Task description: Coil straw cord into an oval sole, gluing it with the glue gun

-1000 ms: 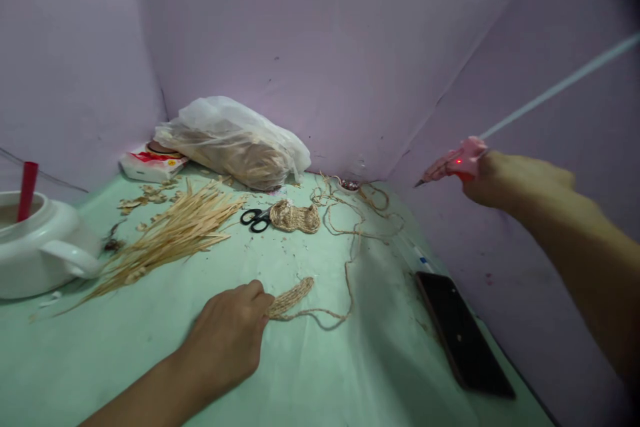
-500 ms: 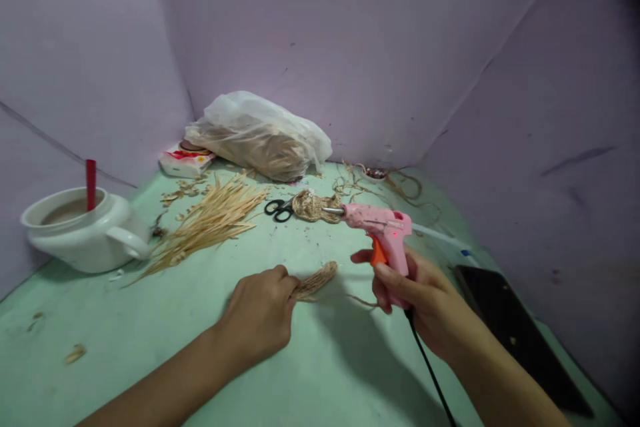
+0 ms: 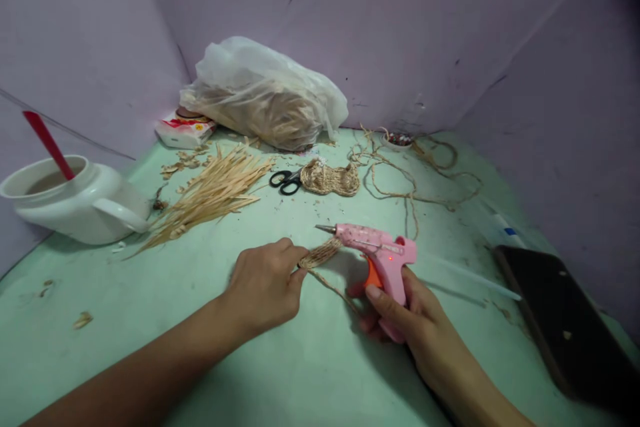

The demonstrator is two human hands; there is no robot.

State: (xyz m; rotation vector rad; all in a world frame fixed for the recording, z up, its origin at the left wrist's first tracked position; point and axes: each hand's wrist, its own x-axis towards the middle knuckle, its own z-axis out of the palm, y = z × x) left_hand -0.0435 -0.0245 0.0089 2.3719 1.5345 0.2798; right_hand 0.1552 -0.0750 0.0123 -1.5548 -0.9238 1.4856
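Observation:
Pinched in my left hand (image 3: 270, 280) is a small coiled strip of twine (image 3: 320, 255), its loose strand (image 3: 330, 285) trailing toward my right hand. My right hand (image 3: 405, 310) is wrapped round the handle of a pink glue gun (image 3: 375, 243) with an orange trigger. Its metal nozzle points left, above the twine strip; whether they touch I cannot tell. A clear glue stick sticks out of its back. Behind lies a braided twine piece (image 3: 330, 180) with two curled bumps, beside black-handled scissors (image 3: 287, 181) whose blades are partly hidden.
A white pot (image 3: 115, 203) with a red handle standing in it is at the left. Dried straw strips (image 3: 215, 187), a filled plastic bag (image 3: 270, 97) and a small box (image 3: 185, 130) lie behind. Loose twine (image 3: 415, 197) and a dark phone-like slab (image 3: 565, 327) are at the right.
The glue gun has come down and closer to the twine strip in my left hand. The view has tilted down, so things at the back appear higher.

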